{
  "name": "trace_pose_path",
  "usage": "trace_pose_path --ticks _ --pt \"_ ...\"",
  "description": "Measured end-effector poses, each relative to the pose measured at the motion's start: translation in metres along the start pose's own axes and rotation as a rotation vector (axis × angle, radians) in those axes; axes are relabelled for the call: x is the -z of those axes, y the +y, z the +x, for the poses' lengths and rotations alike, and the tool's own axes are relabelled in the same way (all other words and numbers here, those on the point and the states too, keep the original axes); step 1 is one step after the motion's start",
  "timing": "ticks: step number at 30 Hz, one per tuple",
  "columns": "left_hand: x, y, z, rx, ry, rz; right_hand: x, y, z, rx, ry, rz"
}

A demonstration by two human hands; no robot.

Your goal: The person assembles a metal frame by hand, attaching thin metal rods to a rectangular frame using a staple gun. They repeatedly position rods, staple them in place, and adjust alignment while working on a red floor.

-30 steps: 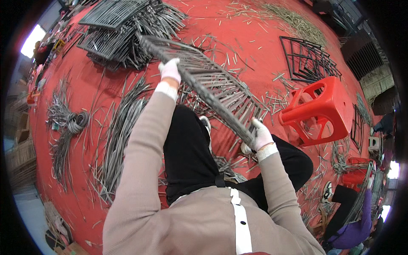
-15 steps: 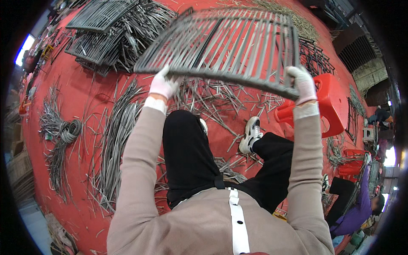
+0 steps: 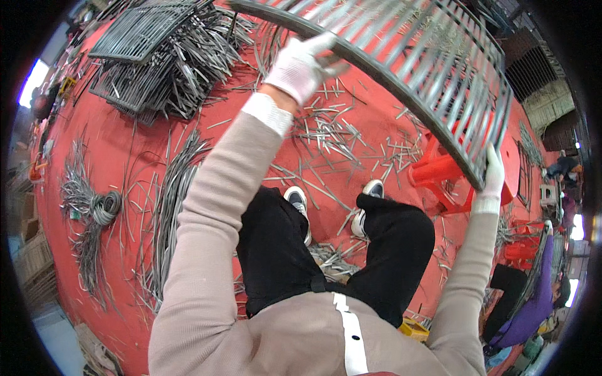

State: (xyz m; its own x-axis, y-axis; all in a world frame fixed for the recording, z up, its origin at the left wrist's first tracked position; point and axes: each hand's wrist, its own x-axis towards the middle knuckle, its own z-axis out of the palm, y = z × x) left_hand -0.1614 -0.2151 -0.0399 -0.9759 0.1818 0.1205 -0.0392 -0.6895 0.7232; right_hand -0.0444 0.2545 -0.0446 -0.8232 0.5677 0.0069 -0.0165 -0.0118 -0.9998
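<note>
Supporting the slatted frame (image 3: 419, 108) above the red floor (image 3: 335, 219), you grasp its near right corner with your right hand (image 3: 494, 174); whether your left hand (image 3: 304, 67) grips or touches the near rail cannot be told. A slack left hold could swing the frame into the red stool (image 3: 433, 170). Room remains above your 2 shoes (image 3: 296, 202); stacked frames (image 3: 143, 31) crowd the floor's far-left corner.

The far-left window (image 3: 34, 83) glares white, the floor (image 3: 333, 220) is bright, and black-cornered edges bend.
</note>
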Motion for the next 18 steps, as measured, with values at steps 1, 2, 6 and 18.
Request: trace_pose_path --ticks 1,2,6,18 --pt "-0.003 -0.013 0.0 0.007 -0.05 0.023 0.012 0.006 0.001 -0.061 0.036 0.061" --pt "-0.008 -0.027 0.004 0.046 -0.039 -0.067 0.025 0.009 0.001 0.008 0.009 0.057" --pt "-0.025 -0.077 0.03 0.162 -0.061 -0.156 0.071 0.009 0.006 0.054 0.107 0.002" --pt "0.081 -0.262 0.083 0.75 0.461 -0.407 0.065 0.042 0.039 0.102 0.203 -0.496"
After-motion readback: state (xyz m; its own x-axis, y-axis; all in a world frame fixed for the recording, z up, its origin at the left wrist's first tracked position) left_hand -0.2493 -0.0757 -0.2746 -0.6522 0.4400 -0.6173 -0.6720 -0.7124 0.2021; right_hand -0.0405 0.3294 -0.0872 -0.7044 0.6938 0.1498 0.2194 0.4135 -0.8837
